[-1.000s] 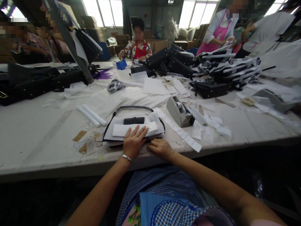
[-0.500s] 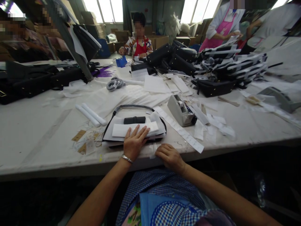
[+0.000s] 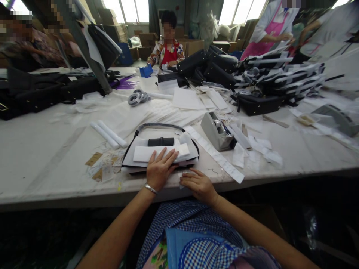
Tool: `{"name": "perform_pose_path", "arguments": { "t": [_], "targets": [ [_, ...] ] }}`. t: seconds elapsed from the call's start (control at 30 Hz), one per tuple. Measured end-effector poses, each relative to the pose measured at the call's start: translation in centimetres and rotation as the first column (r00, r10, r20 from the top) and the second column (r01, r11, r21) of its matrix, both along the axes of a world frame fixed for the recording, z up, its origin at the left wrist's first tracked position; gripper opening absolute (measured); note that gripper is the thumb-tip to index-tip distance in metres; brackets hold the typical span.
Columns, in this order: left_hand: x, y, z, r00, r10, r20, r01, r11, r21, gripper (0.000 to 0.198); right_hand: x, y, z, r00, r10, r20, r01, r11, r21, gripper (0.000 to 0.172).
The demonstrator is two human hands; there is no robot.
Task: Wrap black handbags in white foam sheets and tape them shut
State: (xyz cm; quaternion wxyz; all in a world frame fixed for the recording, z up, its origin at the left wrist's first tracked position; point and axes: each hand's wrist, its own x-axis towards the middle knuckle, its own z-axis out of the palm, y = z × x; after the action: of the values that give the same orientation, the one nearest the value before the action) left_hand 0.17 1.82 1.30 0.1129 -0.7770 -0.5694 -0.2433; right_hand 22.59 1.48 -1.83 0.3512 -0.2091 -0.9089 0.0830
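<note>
In the head view, a black bag [image 3: 160, 142] lay near the middle of the table's [image 3: 50, 164] front edge, its handle [image 3: 161, 125] arched toward the far side. The left hand [image 3: 161, 170] rested flat on a white strip [image 3: 142, 154] across the bag, fingers slightly apart and gripping nothing, I judged to stop the strip sliding. Just beside the bag, the right hand [image 3: 199, 185] was low at the front edge, fingers bent and close together over a scrap of clear film [image 3: 183, 184]; I couldn't tell whether they pinched it. A grey tape dispenser [image 3: 213, 130] stood to the right, probably for easy reach. The strip looked soft, padded and oblong, over a thin, papery sheet [image 3: 193, 149]. Toward the left edge, two smooth white tubes [image 3: 104, 135] lay side by side, with stiff brown tags [image 3: 94, 159] nearer the front.
</note>
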Motion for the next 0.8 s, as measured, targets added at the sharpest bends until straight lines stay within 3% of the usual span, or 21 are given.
{"name": "perform_pose_path", "arguments": {
  "t": [0.23,0.8],
  "targets": [
    [-0.1,0.1,0.3,1.0,-0.009,-0.002,0.009,0.999,0.036,0.05,0.1,-0.4,-0.2,0.998,-0.002,-0.059,0.007,0.996,0.084,0.029],
    [-0.3,-0.1,0.4,0.999,-0.041,0.013,0.04,0.999,0.02,0.052,0.3,-2.0,0.0,0.998,0.046,-0.053,-0.042,0.997,0.069,0.023]
  ]
}}
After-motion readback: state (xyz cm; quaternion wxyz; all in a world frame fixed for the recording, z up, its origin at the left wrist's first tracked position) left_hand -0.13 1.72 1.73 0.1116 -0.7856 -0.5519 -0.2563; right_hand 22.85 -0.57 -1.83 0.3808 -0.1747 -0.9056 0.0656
